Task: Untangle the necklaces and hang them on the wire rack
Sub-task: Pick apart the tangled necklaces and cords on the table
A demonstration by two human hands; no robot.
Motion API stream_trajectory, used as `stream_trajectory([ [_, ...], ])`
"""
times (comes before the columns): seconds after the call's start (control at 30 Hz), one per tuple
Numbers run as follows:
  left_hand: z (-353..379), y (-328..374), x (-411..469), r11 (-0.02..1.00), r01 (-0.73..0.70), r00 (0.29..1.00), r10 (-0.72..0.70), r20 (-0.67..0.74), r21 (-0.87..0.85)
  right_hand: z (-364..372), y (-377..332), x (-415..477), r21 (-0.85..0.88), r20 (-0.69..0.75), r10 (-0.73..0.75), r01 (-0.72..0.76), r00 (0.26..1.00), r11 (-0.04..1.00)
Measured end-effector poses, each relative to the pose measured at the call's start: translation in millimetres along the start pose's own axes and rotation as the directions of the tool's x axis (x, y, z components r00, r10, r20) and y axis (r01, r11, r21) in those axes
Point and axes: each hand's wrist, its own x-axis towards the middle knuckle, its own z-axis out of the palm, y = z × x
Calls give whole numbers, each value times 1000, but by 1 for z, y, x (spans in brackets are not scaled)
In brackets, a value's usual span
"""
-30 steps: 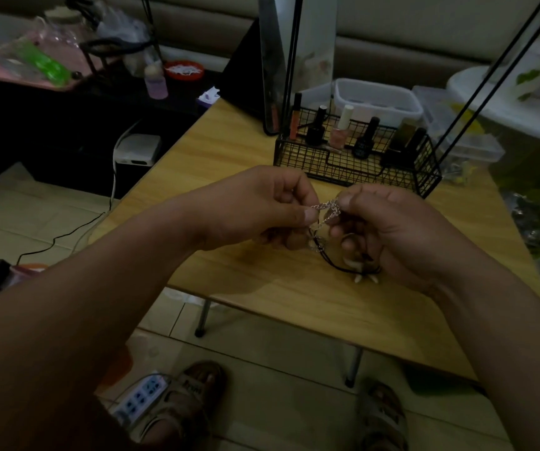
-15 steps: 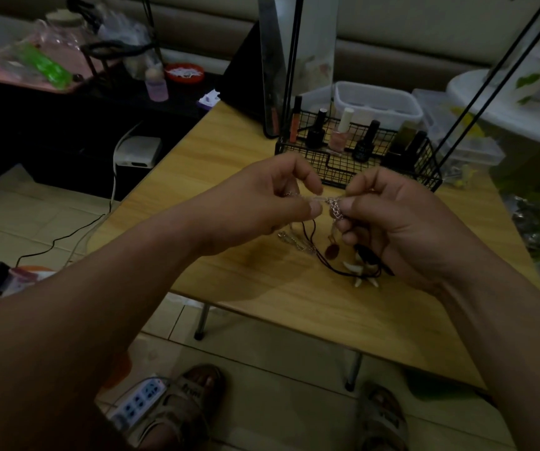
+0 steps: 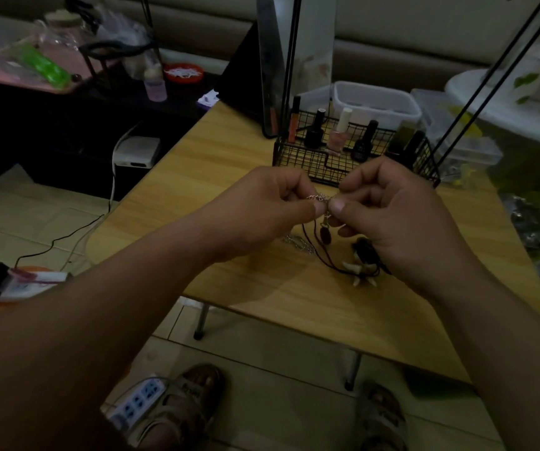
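Working over tabletop [image 3: 197, 190], just in front of wire rack [image 3: 304, 161]. Pinching knotted silver chain [image 3: 322, 198] w/ left hand [image 3: 262, 209]: thumb + forefinger pressed together on it, other fingers curled in. Pinching same knot from opp. side w/ right hand [image 3: 395, 222], the two thumb tips almost touching. Holding knot up, clear of the wood. Dangling below it: dark red pendant [image 3: 325, 235] and black cord [image 3: 319, 252], looping down to tabletop and passing under right hand. Resting on the wood by right palm, on that cord: white tooth-shaped pendants [image 3: 361, 274]. Lying flat beneath left fingers: slack links [image 3: 297, 240] of silver; can't tell if same chain. Standing upright in rack's basket: nail polish bottles [image 3: 338, 135] in a row. Just behind rack: clear plastic box [image 3: 376, 102]. Down on floor: power strip [image 3: 138, 398] touching a sandal [image 3: 184, 411].
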Motion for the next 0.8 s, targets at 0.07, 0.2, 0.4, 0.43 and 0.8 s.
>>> stream_trajectory([
  [0.07,-1,1,-1,998,15,1000,-14,21,-65,0,1,0,-17,-21,8,-9,1000,1000],
  [0.2,-5,3,-2,996,71,995,-66,75,-60,-2,2,2,3,-61,31,-30,998,1000],
  [0.4,-2,4,-2,993,88,995,-83,59,-81,2,3,7,332,49,178,-184,983,925],
  [0.43,-1,3,-1,992,84,996,-81,34,-99,3,3,8,371,67,191,-202,979,906],
  [0.8,3,3,1,954,118,993,-114,32,-275,4,4,9,685,166,264,-303,950,662],
])
